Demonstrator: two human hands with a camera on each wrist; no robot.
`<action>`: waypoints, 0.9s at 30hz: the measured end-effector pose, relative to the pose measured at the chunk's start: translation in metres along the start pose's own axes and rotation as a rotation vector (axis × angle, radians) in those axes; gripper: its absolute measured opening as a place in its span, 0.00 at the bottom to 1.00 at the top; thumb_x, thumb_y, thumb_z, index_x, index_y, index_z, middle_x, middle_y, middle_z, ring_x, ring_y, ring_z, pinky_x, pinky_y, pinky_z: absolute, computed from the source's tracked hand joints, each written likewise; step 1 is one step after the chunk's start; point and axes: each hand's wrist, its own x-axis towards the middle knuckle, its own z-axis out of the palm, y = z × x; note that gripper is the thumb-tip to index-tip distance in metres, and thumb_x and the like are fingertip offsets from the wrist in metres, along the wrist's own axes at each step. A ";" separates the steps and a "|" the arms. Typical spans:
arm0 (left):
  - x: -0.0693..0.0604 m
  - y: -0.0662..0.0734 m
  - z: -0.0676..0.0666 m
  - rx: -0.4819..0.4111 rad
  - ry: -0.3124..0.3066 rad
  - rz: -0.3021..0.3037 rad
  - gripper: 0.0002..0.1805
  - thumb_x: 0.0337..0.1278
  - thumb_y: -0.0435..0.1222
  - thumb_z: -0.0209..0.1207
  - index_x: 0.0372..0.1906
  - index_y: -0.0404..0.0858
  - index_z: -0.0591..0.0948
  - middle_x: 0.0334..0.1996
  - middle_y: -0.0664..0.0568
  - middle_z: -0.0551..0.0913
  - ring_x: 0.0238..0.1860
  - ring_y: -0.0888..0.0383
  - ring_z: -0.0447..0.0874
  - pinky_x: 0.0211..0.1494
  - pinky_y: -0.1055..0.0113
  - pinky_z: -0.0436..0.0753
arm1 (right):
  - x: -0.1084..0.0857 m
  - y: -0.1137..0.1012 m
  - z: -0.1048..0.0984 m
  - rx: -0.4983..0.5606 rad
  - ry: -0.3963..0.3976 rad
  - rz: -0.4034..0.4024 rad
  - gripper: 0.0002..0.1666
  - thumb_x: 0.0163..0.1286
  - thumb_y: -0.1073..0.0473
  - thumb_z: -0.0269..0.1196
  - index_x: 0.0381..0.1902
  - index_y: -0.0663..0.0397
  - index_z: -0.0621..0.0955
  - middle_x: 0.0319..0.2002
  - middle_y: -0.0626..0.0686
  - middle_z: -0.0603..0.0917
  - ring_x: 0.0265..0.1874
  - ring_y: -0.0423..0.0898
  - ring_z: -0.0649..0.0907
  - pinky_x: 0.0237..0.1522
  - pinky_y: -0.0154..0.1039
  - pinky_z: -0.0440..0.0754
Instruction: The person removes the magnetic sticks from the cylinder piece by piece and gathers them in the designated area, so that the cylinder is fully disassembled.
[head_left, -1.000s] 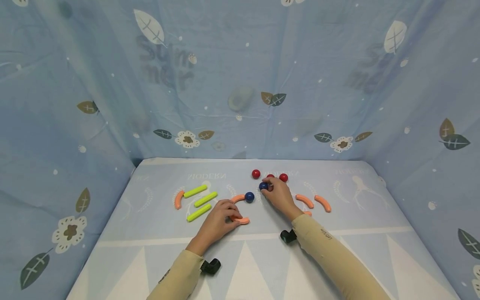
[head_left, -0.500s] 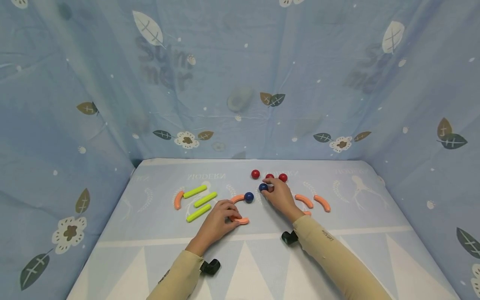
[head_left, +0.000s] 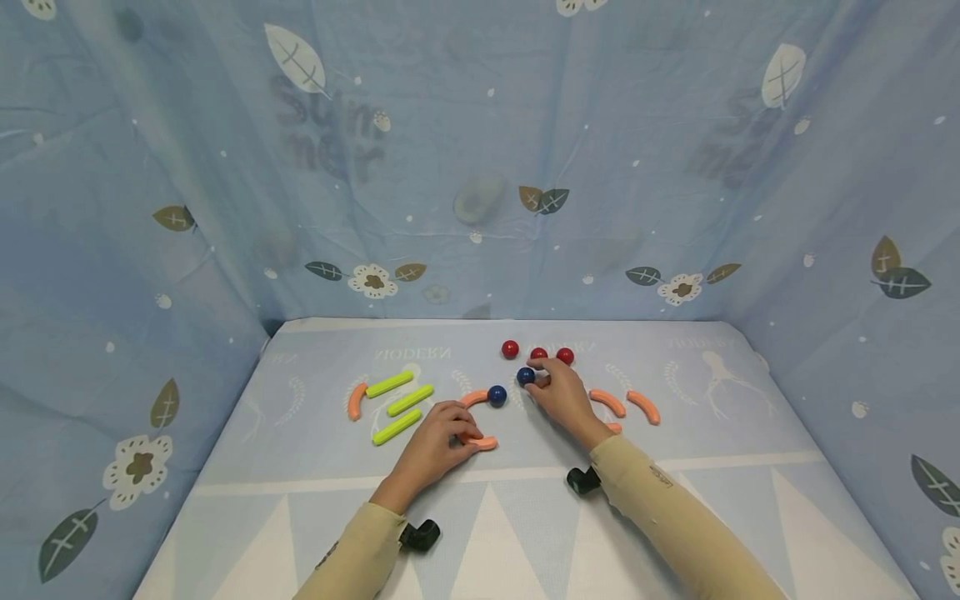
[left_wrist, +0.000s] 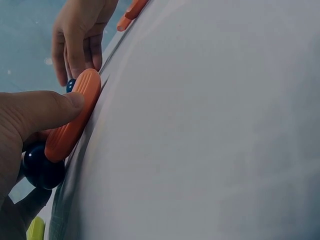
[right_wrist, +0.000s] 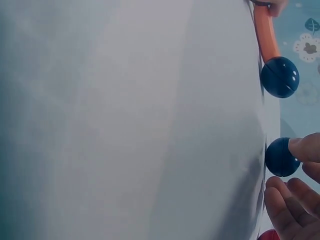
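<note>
My left hand (head_left: 438,437) pinches a curved orange stick (head_left: 486,443), with the thumb pressed along its ribbed side. Under that hand, hidden in the head view, a dark blue ball (left_wrist: 44,169) touches the lower end of the stick in the left wrist view. My right hand (head_left: 562,396) pinches another blue ball (head_left: 525,377) between thumb and finger, low over the table. Between the hands a third blue ball (head_left: 497,396) meets the end of another curved orange stick (head_left: 472,398). This ball and the right hand's ball are apart.
Three red balls (head_left: 510,349) lie behind the right hand. On the left are three yellow-green sticks (head_left: 397,427) and an orange stick (head_left: 357,402). Further orange sticks (head_left: 643,407) lie to the right, one partly hidden by the right wrist. A blue patterned curtain (head_left: 480,167) surrounds the table.
My right hand has drawn its blue ball very slightly toward me. The left hand keeps its grip on the orange stick and stays in place.
</note>
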 end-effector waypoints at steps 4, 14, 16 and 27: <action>0.000 0.000 0.000 0.001 -0.005 -0.001 0.05 0.55 0.37 0.74 0.34 0.50 0.90 0.42 0.64 0.82 0.61 0.55 0.73 0.72 0.53 0.70 | -0.004 -0.001 -0.002 -0.013 0.012 -0.022 0.25 0.65 0.59 0.73 0.60 0.51 0.83 0.54 0.53 0.83 0.39 0.45 0.84 0.43 0.44 0.85; -0.001 -0.001 0.000 -0.013 -0.004 0.003 0.06 0.55 0.37 0.74 0.36 0.49 0.89 0.44 0.62 0.83 0.61 0.55 0.74 0.71 0.52 0.70 | -0.016 -0.004 0.000 0.007 0.043 -0.111 0.20 0.64 0.62 0.72 0.55 0.54 0.84 0.44 0.54 0.82 0.37 0.45 0.84 0.41 0.44 0.84; -0.002 -0.001 0.000 -0.022 0.007 0.009 0.05 0.56 0.37 0.73 0.38 0.48 0.90 0.45 0.61 0.84 0.61 0.55 0.74 0.71 0.51 0.70 | -0.017 -0.005 0.002 0.024 0.040 -0.130 0.19 0.64 0.63 0.72 0.54 0.55 0.84 0.42 0.53 0.83 0.36 0.45 0.84 0.41 0.43 0.84; 0.010 0.001 0.001 0.039 0.235 -0.163 0.12 0.62 0.40 0.69 0.49 0.45 0.88 0.49 0.55 0.83 0.56 0.54 0.79 0.65 0.52 0.77 | -0.021 -0.014 0.018 0.068 -0.036 -0.178 0.20 0.64 0.62 0.72 0.54 0.52 0.84 0.44 0.52 0.86 0.36 0.40 0.85 0.40 0.38 0.85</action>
